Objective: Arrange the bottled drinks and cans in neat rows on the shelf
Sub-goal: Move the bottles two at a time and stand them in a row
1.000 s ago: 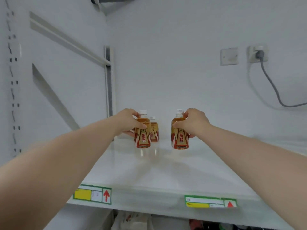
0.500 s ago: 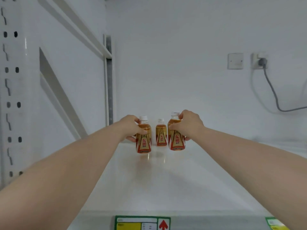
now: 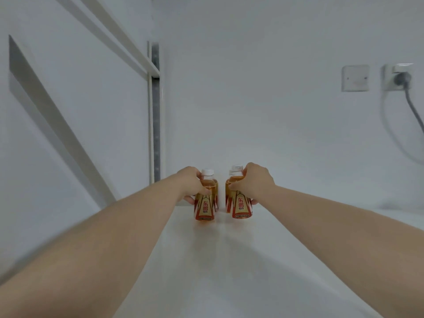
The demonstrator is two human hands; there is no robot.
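Note:
Two small amber drink bottles with white caps and red-and-gold labels stand upright on the white shelf, far back near the wall. My left hand grips the left bottle around its shoulder. My right hand grips the right bottle the same way. Behind each held bottle the edge of another like bottle peeks out: one behind the left, one behind the right. A narrow gap separates the two held bottles.
The shelf's left side panel with a slanted brace and an upright post stands close to the left bottle. On the back wall at right are a switch plate and a socket with a grey cable hanging.
Both hands have pushed their bottles farther back on the shelf. The bottle seen between them before is now mostly hidden behind the held ones. The view has moved closer and higher.

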